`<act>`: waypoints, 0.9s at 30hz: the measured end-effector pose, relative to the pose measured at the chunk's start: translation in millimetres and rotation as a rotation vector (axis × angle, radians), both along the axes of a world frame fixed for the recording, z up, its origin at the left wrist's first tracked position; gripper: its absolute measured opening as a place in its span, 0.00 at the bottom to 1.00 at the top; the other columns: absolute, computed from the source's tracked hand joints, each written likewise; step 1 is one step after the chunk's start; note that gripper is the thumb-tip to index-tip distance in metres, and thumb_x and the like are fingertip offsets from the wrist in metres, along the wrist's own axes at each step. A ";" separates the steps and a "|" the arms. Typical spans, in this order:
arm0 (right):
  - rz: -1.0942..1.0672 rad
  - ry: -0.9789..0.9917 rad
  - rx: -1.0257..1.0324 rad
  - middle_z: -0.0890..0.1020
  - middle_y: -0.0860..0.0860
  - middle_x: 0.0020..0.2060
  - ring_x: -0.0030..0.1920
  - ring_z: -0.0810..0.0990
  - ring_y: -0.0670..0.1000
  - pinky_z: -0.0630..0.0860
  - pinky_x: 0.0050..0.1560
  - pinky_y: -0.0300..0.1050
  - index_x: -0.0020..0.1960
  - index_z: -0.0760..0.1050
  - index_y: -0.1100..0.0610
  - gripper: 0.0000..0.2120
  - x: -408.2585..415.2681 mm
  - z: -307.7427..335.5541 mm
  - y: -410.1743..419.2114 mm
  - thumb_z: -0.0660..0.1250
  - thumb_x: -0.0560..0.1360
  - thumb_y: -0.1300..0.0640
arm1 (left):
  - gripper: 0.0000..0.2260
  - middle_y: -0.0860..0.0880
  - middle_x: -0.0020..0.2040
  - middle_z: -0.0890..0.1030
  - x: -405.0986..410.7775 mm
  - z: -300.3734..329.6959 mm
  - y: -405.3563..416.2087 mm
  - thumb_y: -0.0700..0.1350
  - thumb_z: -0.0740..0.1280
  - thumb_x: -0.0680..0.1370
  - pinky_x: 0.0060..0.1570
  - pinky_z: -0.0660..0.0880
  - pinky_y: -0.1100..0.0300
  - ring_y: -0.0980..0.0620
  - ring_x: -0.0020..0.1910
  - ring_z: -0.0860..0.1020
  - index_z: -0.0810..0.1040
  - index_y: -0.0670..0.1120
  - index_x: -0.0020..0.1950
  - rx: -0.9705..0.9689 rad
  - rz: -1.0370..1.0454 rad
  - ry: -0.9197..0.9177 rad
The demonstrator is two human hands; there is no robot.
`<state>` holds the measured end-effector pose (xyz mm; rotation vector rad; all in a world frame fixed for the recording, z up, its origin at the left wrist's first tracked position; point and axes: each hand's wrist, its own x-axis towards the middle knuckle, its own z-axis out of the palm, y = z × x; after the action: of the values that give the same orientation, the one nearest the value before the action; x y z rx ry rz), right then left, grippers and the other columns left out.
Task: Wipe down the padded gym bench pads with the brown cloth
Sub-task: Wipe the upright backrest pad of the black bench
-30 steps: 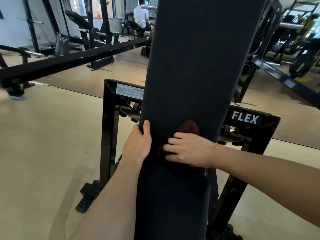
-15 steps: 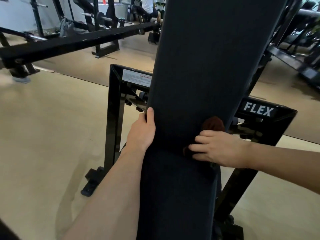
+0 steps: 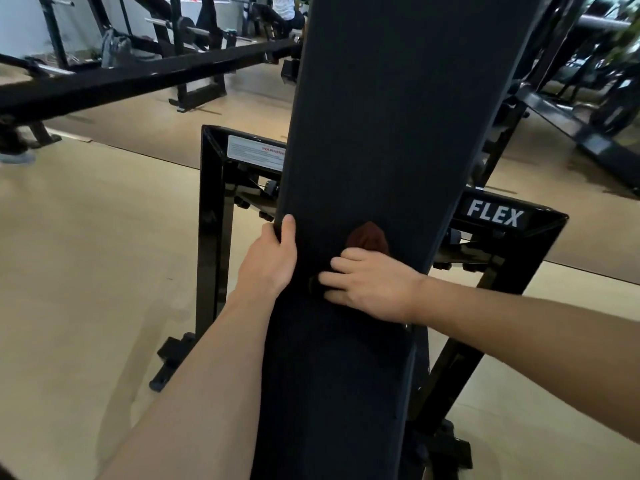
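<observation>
A long dark padded backrest [image 3: 388, 109] rises steeply up the middle of the view, with the seat pad [image 3: 332, 382] below it. My left hand [image 3: 272, 259] grips the pad's left edge, thumb on the front face. My right hand [image 3: 372, 284] lies across the seam between the two pads and presses the brown cloth [image 3: 367, 237] against the padding. Part of the cloth bulges out above my fingers; the rest is hidden under my hand.
The bench's black steel frame [image 3: 211, 216] with a white warning label [image 3: 256, 152] and a FLEX plate [image 3: 495, 214] stands behind the pad. A long black bar [image 3: 138, 76] crosses at the upper left. More gym machines and a seated person [image 3: 284, 6] are far back. Beige floor lies on both sides.
My right hand with the cloth slid right across the pad, then back left toward my left hand. The left hand kept its grip on the edge. The camera tilted slightly.
</observation>
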<state>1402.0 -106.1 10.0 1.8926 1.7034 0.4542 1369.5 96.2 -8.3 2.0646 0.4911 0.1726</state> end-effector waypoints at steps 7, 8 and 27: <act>-0.040 -0.157 0.173 0.80 0.56 0.61 0.55 0.78 0.59 0.73 0.59 0.54 0.66 0.79 0.52 0.19 16.6 51.6 -79.2 0.67 0.76 0.62 | 0.29 0.43 0.64 0.78 1.9 -2.7 -3.1 0.65 0.47 0.84 0.53 0.69 0.49 0.41 0.61 0.77 0.67 0.44 0.72 0.068 -0.015 0.002; -0.135 -0.208 0.373 0.80 0.57 0.62 0.56 0.77 0.60 0.71 0.59 0.55 0.66 0.79 0.52 0.19 22.3 59.0 -81.7 0.68 0.77 0.62 | 0.29 0.42 0.64 0.78 2.6 -2.8 -3.0 0.64 0.46 0.84 0.53 0.69 0.49 0.41 0.62 0.77 0.67 0.44 0.72 0.075 -0.013 0.010; -0.441 -0.261 0.931 0.77 0.59 0.62 0.55 0.74 0.61 0.70 0.55 0.57 0.68 0.79 0.52 0.22 -3.9 -23.4 -50.0 0.70 0.75 0.62 | 0.30 0.40 0.67 0.77 7.0 -5.2 -3.0 0.65 0.45 0.84 0.57 0.70 0.46 0.39 0.63 0.76 0.65 0.44 0.74 0.104 -0.002 0.012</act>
<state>1398.1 -156.1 -13.4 2.5777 0.8861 1.4006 1376.5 93.2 -13.6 2.1686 0.4962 0.1877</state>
